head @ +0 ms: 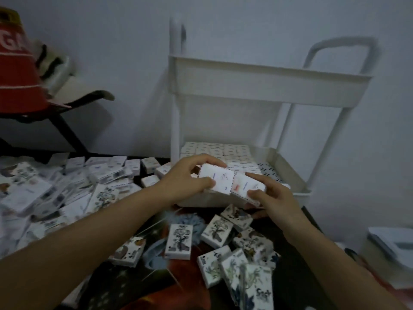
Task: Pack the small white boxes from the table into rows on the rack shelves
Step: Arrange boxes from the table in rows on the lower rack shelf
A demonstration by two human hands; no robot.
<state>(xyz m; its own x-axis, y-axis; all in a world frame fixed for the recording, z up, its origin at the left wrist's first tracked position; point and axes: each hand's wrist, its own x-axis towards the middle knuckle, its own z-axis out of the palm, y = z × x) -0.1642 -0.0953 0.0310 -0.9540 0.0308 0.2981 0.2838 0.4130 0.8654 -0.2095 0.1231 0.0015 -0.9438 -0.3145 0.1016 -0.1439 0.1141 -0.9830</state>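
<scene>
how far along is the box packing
Partly done. Rows of boxes already fill the back and left of the lower shelf, with bare perforated floor on its right. In hand: the left hand and right hand each grip a white box above that shelf. Left: dozens of loose boxes scattered on the table; what the top shelf holds is hidden.

The raised boxes [232, 182] are showing white faces edged with a dashed dark-and-light border and are carrying small red and blue marks. The loose boxes [178, 241] near the desk's front edge are showing white faces with dark, ink-like plant drawings. The desk cloth [156, 285] is showing black with red patches, a grey-blue flower and white stars. The rack [268, 86] is looking white all over, with its lower shelf [271, 170] showing black dots on white. Beyond the desk's far left corner, a red container [17, 70] is bearing white letters and thin white stripes.
</scene>
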